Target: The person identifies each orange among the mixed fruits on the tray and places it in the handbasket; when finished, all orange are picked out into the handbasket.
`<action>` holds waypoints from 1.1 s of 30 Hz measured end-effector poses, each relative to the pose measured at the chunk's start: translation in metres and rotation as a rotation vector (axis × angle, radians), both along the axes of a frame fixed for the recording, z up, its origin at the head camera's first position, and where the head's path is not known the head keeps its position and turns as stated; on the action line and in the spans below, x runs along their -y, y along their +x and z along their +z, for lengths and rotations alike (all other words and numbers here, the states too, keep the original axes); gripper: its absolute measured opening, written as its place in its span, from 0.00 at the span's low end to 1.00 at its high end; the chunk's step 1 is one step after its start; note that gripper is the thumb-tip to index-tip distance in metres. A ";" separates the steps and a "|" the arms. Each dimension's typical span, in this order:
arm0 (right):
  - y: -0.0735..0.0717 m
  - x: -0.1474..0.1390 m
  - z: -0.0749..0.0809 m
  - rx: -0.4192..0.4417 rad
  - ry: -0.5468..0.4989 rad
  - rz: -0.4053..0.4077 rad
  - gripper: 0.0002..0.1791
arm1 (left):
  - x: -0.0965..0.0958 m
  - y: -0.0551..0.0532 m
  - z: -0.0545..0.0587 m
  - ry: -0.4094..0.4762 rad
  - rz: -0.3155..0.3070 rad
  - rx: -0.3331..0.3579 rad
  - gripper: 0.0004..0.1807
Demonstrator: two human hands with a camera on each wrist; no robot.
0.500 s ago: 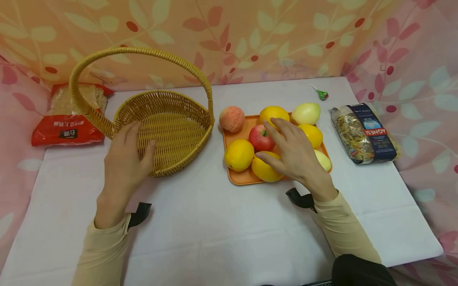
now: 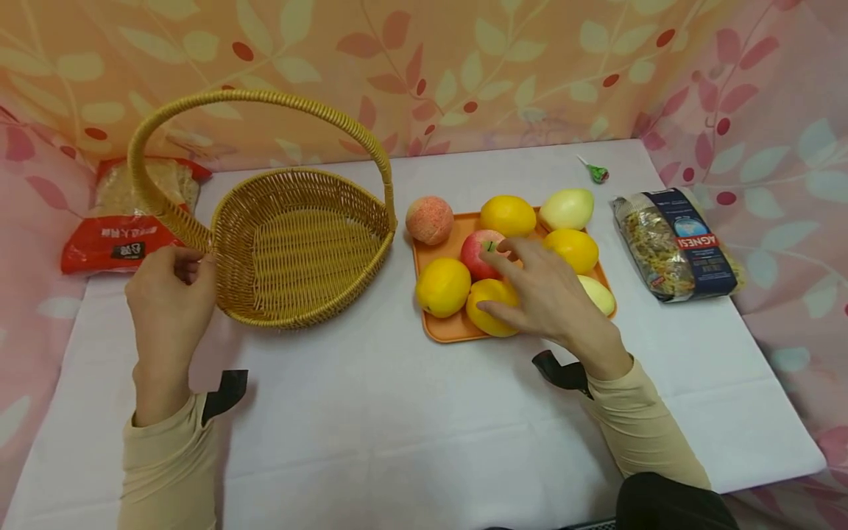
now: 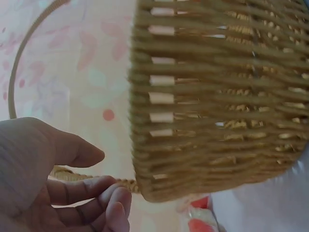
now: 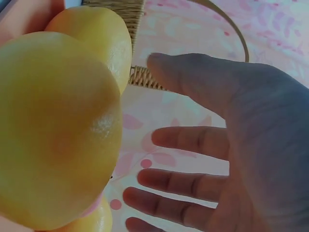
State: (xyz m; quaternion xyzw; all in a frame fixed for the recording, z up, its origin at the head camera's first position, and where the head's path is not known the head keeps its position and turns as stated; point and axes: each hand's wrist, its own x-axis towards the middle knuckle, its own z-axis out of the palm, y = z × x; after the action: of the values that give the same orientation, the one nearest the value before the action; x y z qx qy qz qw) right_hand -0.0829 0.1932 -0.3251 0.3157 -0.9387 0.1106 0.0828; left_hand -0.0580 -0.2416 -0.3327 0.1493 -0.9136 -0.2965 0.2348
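My left hand (image 2: 174, 309) is beside the left side of a wicker basket (image 2: 305, 250), at the foot of its tall arched handle (image 2: 258, 96). In the left wrist view the thumb (image 3: 79, 150) stands apart from loosely bent fingers, which overlap the handle close to the rim. Nothing lies between them. My right hand (image 2: 550, 294) hovers with spread fingers above an orange tray (image 2: 457, 331) of fruit. Closest to it are a red apple (image 2: 478, 258) and a yellow fruit (image 2: 489, 313). In the right wrist view, the fingers hold nothing.
Also with the tray are a peach (image 2: 429, 221), several yellow fruits and two pale green ones, such as the rear one (image 2: 567, 210). Right of it lie a pasta bag (image 2: 676, 246) and a lollipop (image 2: 598, 174). Behind the basket's left side lies a red bag (image 2: 126, 228).
My left hand has moved left, from over the basket's front left rim to outside it, its fingers more bent. The right hand has shifted slightly down, staying over the fruit.
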 end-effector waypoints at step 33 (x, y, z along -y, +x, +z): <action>0.006 0.004 -0.005 0.153 0.177 0.035 0.36 | 0.023 -0.012 -0.020 0.042 0.009 0.243 0.20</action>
State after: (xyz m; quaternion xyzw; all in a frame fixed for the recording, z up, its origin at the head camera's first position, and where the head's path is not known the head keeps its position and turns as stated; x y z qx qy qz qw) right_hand -0.0766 0.1893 -0.3300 0.3288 -0.9427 0.0526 -0.0189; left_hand -0.0699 -0.2649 -0.3531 0.1933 -0.9282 -0.2944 0.1204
